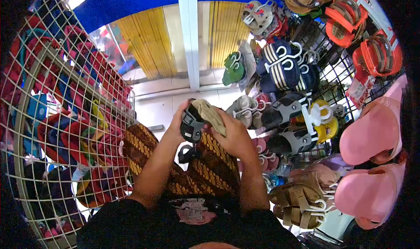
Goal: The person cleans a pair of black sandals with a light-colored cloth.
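Observation:
A black and grey sandal [191,125] is in my left hand [176,123], whose fingers wrap around its side. My right hand [236,135] is closed on a folded tan cloth [211,115], which lies against the sandal's upper edge. Both hands are in front of my body, above my lap. A brown and gold patterned garment [214,174] covers my legs. Lower down, between my knees, a dark object with a white part [187,153] shows, too small to name surely.
On the left stands a wire grid [74,118] with colourful goods behind it. To the right, a black wire rack holds several hanging sandals, including striped navy slippers [280,67], pink clogs [369,133] and brown sandals [297,201]. A white post [188,39] rises ahead from the tiled floor [153,111].

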The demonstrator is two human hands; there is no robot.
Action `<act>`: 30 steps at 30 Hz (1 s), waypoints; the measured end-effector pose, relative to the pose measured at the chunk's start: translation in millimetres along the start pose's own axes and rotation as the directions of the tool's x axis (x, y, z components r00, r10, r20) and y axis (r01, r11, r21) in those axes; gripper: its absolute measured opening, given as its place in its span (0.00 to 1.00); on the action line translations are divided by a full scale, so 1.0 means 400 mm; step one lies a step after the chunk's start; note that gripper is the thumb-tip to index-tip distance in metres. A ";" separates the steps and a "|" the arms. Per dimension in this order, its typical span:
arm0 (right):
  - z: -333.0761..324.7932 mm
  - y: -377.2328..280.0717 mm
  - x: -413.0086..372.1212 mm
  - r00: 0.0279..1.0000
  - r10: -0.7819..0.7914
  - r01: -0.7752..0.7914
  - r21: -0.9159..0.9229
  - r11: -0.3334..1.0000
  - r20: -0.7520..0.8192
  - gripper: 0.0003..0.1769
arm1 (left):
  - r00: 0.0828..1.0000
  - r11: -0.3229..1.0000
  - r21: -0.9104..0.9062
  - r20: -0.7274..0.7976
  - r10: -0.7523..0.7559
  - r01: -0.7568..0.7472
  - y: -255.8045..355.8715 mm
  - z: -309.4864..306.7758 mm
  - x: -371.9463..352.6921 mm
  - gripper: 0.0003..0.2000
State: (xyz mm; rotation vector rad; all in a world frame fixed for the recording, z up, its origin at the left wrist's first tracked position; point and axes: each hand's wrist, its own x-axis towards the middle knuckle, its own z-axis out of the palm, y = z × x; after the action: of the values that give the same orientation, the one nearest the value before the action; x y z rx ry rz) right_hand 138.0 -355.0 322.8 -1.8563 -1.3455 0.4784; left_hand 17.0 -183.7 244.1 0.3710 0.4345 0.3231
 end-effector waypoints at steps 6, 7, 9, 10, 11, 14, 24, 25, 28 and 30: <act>-0.017 -0.073 0.003 0.955 -0.257 0.245 -0.090 0.965 -0.151 0.41 | 0.914 0.910 -0.119 0.037 0.404 -0.397 0.095 0.110 -0.016 0.29; -0.012 -0.083 0.005 0.950 -0.240 0.234 -0.055 0.971 -0.202 0.41 | 0.905 0.903 -0.085 0.017 0.425 -0.422 0.115 0.133 -0.020 0.31; 0.002 -0.103 0.014 0.933 -0.209 0.223 0.015 0.975 -0.293 0.42 | 0.827 0.827 -0.037 -0.076 0.557 -0.561 0.127 0.219 -0.055 0.31; 0.012 -0.119 0.020 0.926 -0.209 0.199 -0.065 0.978 -0.315 0.44 | 0.780 0.782 -0.003 -0.059 0.622 -0.624 0.127 0.242 -0.063 0.31; 0.021 -0.127 0.026 0.926 -0.242 0.217 -0.117 0.969 -0.289 0.44 | 0.731 0.732 0.032 -0.043 0.681 -0.680 0.126 0.259 -0.069 0.30; 0.031 -0.145 0.038 0.889 -0.386 0.294 -0.337 0.894 -0.248 0.44 | 0.603 0.601 0.051 0.021 0.798 -0.797 0.143 0.279 -0.084 0.30; 0.038 -0.165 0.015 0.879 -0.404 0.313 -0.334 0.889 -0.253 0.37 | 0.613 0.620 -0.005 0.144 0.777 -0.784 0.123 0.239 -0.135 0.29; 0.034 -0.168 0.016 0.888 -0.366 0.289 -0.283 0.915 -0.278 0.37 | 0.589 0.592 0.014 0.135 0.797 -0.805 0.110 0.252 -0.145 0.29; 0.033 -0.179 0.006 0.902 -0.356 0.326 -0.154 0.933 -0.246 0.38 | 0.536 0.528 0.088 0.138 0.833 -0.845 0.112 0.278 -0.145 0.29; 0.013 -0.188 -0.001 0.919 -0.376 0.371 -0.065 0.926 -0.121 0.39 | 0.599 0.577 0.184 0.103 0.794 -0.796 0.140 0.284 -0.169 0.31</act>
State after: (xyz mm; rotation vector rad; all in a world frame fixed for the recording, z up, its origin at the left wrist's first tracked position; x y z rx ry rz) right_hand 87.2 -343.3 377.1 -1.5773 -1.5814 0.1280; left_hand -1.3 -191.2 386.3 0.7833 0.2627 1.1822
